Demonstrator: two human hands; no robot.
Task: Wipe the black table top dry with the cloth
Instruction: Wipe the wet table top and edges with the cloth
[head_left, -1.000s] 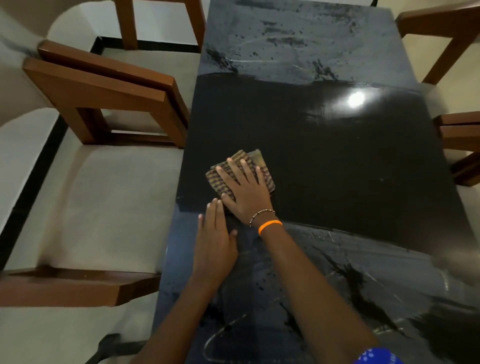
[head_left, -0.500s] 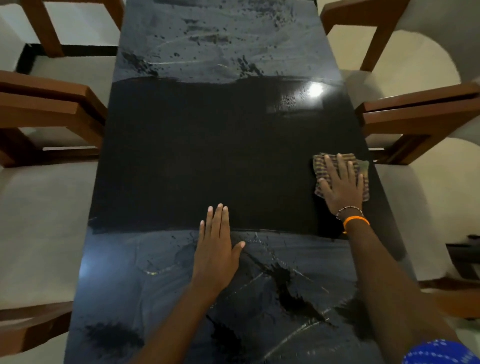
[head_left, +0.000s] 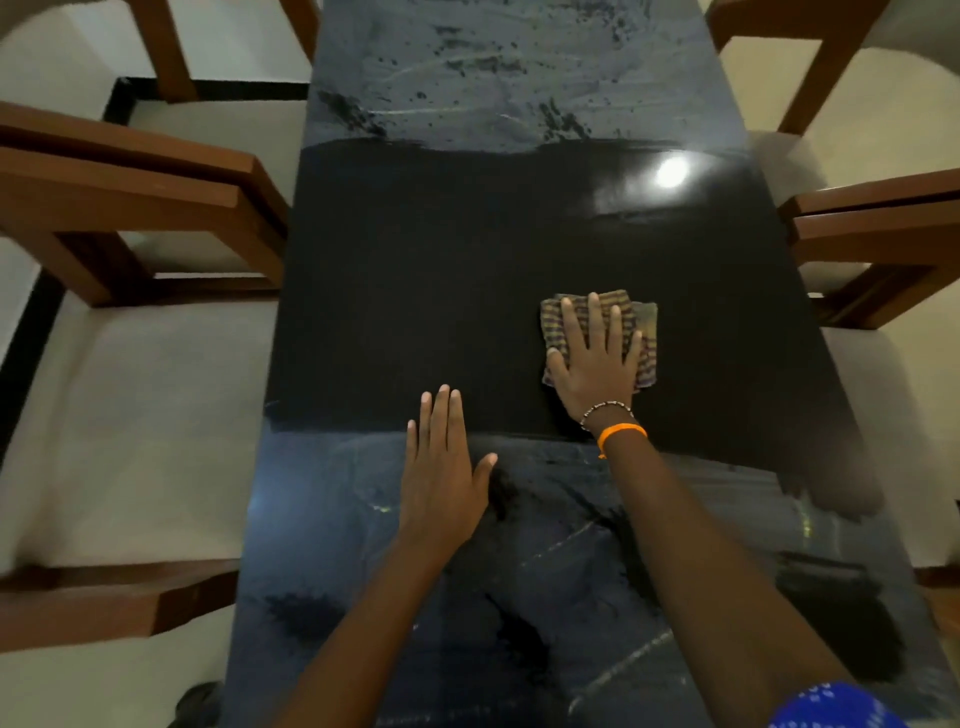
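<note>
Both hands flat — right hand presses cloth on table top.

A home dining room is suggested by a long black bench flanked by cushioned wooden chairs

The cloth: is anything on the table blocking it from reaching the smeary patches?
Nothing visible does. The cloth lies flat under the right hand on the table top. Only the left hand rests on the near streaked band.
</note>
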